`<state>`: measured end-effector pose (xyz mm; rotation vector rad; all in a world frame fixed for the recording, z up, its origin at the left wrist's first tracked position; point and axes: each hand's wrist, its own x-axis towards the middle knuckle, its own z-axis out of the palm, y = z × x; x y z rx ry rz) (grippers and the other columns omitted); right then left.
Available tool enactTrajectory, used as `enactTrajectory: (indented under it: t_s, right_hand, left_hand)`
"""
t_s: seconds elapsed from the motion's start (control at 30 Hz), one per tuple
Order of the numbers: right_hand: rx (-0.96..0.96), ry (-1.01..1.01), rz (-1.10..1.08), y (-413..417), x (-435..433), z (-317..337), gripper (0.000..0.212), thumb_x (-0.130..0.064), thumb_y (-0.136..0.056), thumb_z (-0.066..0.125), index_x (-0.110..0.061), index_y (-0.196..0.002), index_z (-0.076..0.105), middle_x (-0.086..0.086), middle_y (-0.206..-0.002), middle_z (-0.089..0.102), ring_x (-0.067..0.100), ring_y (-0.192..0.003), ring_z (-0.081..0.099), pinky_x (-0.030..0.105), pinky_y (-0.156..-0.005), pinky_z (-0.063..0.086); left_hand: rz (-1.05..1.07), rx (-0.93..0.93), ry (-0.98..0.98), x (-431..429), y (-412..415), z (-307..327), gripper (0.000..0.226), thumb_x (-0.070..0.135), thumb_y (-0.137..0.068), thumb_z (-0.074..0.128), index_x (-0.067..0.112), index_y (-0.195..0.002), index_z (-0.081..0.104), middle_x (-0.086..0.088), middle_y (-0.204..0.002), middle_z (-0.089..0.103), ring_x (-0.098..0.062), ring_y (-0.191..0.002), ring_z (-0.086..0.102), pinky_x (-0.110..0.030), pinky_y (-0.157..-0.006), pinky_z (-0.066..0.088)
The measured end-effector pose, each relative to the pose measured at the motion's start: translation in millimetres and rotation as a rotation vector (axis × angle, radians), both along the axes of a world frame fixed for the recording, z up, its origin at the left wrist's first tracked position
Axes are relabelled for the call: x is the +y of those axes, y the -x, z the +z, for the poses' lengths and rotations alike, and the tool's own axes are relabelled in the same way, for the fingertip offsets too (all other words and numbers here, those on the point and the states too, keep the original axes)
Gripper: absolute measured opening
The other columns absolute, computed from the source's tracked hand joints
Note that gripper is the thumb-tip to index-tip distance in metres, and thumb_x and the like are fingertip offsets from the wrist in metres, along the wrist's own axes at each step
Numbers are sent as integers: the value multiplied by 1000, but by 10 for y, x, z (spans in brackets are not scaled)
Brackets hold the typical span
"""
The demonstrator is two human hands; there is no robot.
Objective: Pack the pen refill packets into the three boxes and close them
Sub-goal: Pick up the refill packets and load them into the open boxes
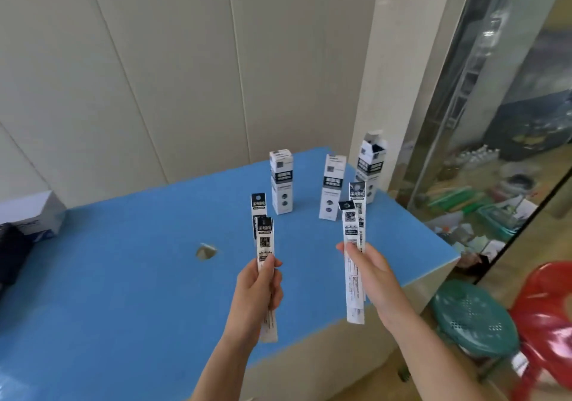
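Note:
Three tall white-and-black boxes stand upright at the far side of the blue table (123,277): the left box (281,182), the middle box (331,187), and the right box (370,165) whose top flaps are open. My left hand (258,289) is shut on two long white pen refill packets (263,233), held upright above the table. My right hand (373,269) grips two more refill packets (354,246), also upright, in front of the middle and right boxes.
A small hole (205,251) marks the tabletop. A white carton (29,215) and a dark object (12,252) sit at the left edge. Past the table's right edge stand a green stool (473,317) and a red plastic chair (548,314).

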<state>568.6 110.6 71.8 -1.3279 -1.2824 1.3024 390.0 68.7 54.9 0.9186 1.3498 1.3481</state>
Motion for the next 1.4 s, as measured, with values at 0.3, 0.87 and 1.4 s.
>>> enactTrajectory:
  t_s: [0.3,0.87,1.4]
  right_hand:
    - [-184,-112,-34,-812,945,124,26,-42,-97,34,-31,-103,57,6,-93,52,21,-87,53,20,-65,37]
    - [-229,-543,-8,-1612,2803,937,21,-22,-88,58,-7,-102,64,0,-97,69,12,-90,66,38,-83,54]
    - [-298,-717,562,-1575,3949,865,18,-18,-81,68,-16,-99,71,-8,-90,70,1,-75,61,9,-70,47]
  left_hand:
    - [-65,17,-110,848,-661,283,22,23,-95,49,13,-77,43,9,-52,30,-9,-42,23,-16,-39,23]
    - [90,630,-309,2908,-1540,891,11,17,-88,59,14,-93,50,-1,-83,54,-15,-57,38,-26,-53,34]
    - [204,829,85,3628,-1824,709,23,23,-93,49,0,-97,55,-18,-84,64,-39,-74,60,-49,-70,53]
